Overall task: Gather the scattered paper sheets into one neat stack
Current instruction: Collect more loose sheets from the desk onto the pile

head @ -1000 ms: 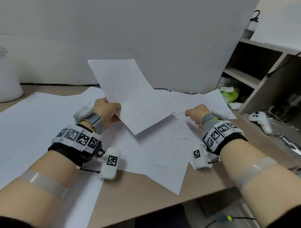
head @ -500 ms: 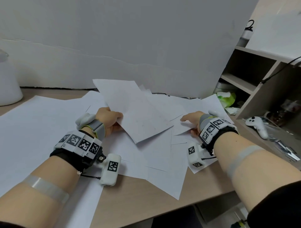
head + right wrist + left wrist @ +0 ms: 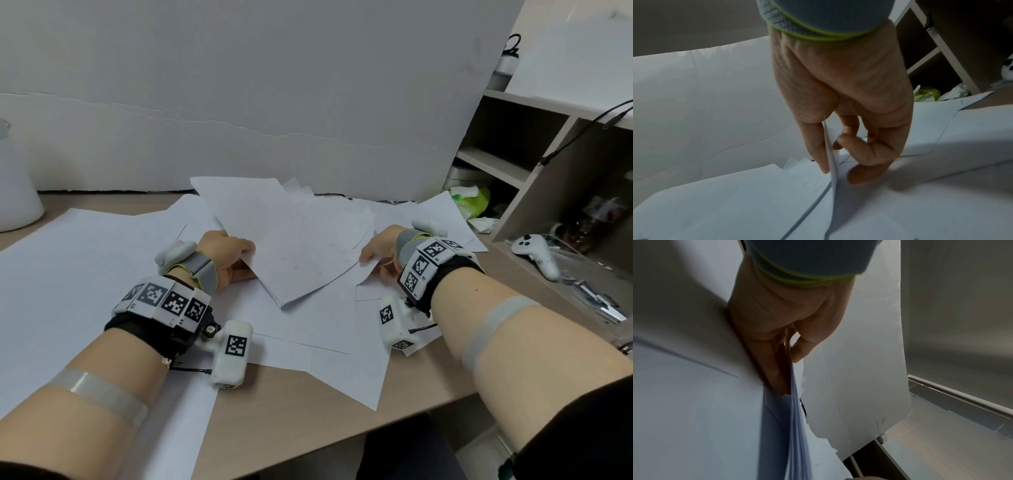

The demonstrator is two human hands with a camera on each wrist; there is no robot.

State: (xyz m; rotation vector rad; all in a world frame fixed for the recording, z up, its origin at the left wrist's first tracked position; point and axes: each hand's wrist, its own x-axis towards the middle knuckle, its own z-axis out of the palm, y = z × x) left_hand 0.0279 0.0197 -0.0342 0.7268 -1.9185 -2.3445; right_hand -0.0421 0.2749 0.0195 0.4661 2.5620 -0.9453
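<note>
My left hand (image 3: 227,251) grips a thin stack of white sheets (image 3: 291,240) by its left edge, thumb on top and fingers beneath; the left wrist view shows the stack's edge (image 3: 797,426) running away from the fingers (image 3: 774,369). The stack lies low over other loose white sheets (image 3: 329,329) spread on the desk. My right hand (image 3: 378,251) pinches the edge of a single sheet (image 3: 830,149) between thumb and fingers, right beside the stack's right corner. More sheets (image 3: 438,219) fan out behind the right hand.
A large white sheet (image 3: 68,274) covers the wooden desk (image 3: 291,411) on the left. A white board (image 3: 239,102) stands behind. A white container (image 3: 17,192) is at far left. Shelves (image 3: 513,144), a green bag (image 3: 472,200) and a white controller (image 3: 534,253) lie right.
The left hand has lowered the stack from upright in the air down onto the spread sheets. The right hand moved left and took hold of a sheet's edge.
</note>
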